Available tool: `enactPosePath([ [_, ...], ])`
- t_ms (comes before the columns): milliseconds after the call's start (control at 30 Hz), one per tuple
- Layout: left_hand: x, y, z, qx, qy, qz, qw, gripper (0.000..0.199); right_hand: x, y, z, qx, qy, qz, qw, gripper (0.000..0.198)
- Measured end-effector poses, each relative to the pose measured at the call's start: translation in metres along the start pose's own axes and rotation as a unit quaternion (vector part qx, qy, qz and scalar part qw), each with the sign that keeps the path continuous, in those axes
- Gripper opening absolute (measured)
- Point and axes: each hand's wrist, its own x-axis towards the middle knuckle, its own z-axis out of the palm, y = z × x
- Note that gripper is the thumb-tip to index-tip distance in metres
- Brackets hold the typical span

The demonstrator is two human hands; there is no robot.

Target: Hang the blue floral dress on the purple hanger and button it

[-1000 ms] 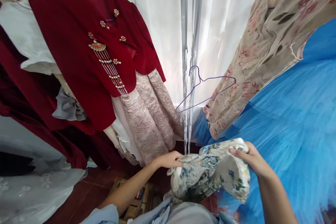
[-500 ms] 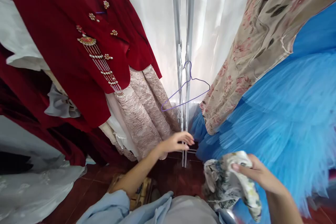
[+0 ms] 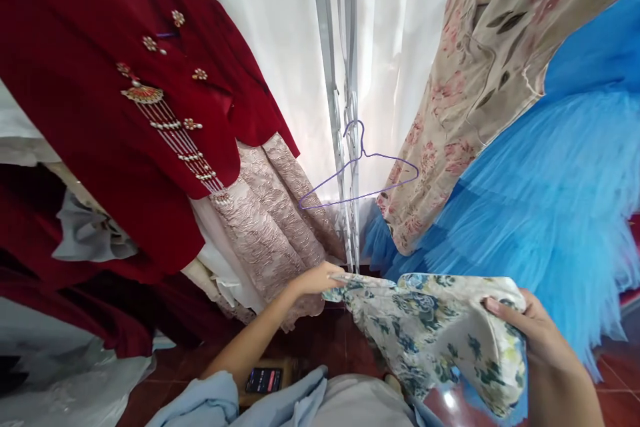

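My left hand (image 3: 320, 278) and right hand (image 3: 530, 327) pinch the floral cloth (image 3: 435, 333) taut; its folds hide most of my fingers.

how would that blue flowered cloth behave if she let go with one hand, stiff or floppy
Probably floppy: the floral cloth sags and creases between the left hand and the right hand. It looks thin, so likely light for its size. Released at one end, it would probably drop and hang from the other hand.

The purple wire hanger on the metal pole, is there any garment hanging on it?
No, the purple wire hanger hangs bare on the metal pole, while the blue-flowered cream garment is held between both hands below it.
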Motion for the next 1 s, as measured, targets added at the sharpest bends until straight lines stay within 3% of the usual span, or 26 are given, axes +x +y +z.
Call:
enactPosePath([
  [100, -0.017, 0.012, -0.049, -0.022, 0.093, 0.012, 0.995, 0.033, 0.009, 0.0, 0.01, 0.039, 0.033, 0.005, 0.999, 0.037],
  [167, -0.023, 0.021, -0.081, -0.065, 0.211, 0.043, 0.974, 0.03, 0.02, -0.003, 0.023, 0.032, 0.004, 0.009, 0.999, 0.036],
  [267, -0.02, 0.034, -0.128, -0.198, 0.405, 0.081, 0.889, 0.032, 0.037, -0.011, 0.049, 0.001, -0.076, -0.023, 0.997, 0.038],
  [333, -0.007, 0.043, -0.154, -0.279, 0.482, 0.09, 0.826, 0.033, 0.045, -0.015, 0.069, -0.022, -0.138, -0.059, 0.988, 0.039],
  [367, 0.002, 0.047, -0.165, -0.307, 0.495, 0.09, 0.808, 0.032, 0.048, -0.015, 0.077, -0.031, -0.166, -0.077, 0.983, 0.04],
  [433, 0.022, 0.054, -0.176, -0.34, 0.473, 0.076, 0.809, 0.03, 0.053, -0.013, 0.089, -0.047, -0.207, -0.104, 0.972, 0.039],
  [533, 0.048, 0.061, -0.173, -0.356, 0.367, 0.016, 0.859, 0.03, 0.063, -0.001, 0.085, -0.07, -0.209, -0.121, 0.968, 0.038],
  [667, 0.054, 0.068, -0.154, -0.328, 0.314, -0.024, 0.89, 0.031, 0.087, 0.008, 0.045, -0.096, -0.124, -0.137, 0.978, 0.04],
  [767, 0.046, 0.079, -0.138, -0.318, 0.278, -0.027, 0.906, 0.031, 0.117, -0.009, 0.015, -0.133, -0.086, -0.165, 0.974, 0.038],
  [867, 0.044, 0.09, -0.115, -0.347, 0.25, -0.028, 0.904, 0.028, 0.156, -0.036, 0.006, -0.156, -0.076, -0.212, 0.962, 0.034],
  [1000, 0.051, 0.092, -0.082, -0.388, 0.245, -0.009, 0.889, 0.032, 0.2, -0.051, 0.02, -0.161, -0.064, -0.245, 0.954, 0.036],
])
